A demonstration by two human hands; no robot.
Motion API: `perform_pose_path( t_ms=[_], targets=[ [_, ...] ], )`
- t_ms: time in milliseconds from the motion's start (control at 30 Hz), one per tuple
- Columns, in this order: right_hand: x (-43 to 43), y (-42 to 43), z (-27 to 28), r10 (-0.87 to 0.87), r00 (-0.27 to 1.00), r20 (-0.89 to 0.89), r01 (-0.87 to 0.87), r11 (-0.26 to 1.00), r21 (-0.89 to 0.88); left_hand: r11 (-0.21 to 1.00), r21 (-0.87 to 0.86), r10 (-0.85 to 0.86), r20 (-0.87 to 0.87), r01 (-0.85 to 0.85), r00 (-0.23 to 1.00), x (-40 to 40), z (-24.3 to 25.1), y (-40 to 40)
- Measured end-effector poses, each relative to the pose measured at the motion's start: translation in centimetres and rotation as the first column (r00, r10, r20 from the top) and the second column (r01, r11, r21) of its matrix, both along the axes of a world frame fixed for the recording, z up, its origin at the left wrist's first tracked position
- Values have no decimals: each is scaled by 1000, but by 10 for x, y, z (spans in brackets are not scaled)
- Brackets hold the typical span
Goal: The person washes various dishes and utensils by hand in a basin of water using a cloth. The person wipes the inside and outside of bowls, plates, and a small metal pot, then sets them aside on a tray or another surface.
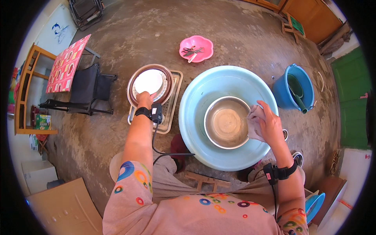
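My left hand reaches out to the near edge of a white plate and grips its rim. Beneath that plate are a patterned dish and a brown-rimmed round basin, stacked on a perforated metal tray. My right hand holds a crumpled greyish cloth at the right side of a stainless steel basin. This steel basin sits inside a large light-blue plastic tub between my knees. What looks like shallow water covers the steel basin's bottom.
Beyond the tub, a pink flower-shaped basin holds scissors and other tools. At right stands a blue bucket with a green dipper. A black folding chair is at left. A cable hangs from my left wrist.
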State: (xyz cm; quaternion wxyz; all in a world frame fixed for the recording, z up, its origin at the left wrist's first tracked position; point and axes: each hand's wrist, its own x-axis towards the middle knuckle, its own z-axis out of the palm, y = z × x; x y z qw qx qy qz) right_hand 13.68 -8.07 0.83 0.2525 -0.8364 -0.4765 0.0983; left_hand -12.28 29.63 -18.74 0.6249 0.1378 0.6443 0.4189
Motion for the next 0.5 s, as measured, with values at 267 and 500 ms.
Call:
perform_pose_path(
  t_ms=[267, 500],
  targets=[
    [-3, 7, 9, 37, 994, -98, -26, 993, 116, 994, -81, -98, -296, 77, 950, 2, 2, 6],
    [-4, 1, 15, 11, 990, -137, 4, 994, 113, 952, -141, -307, -429, 273, 849, 8, 15, -11]
  ],
)
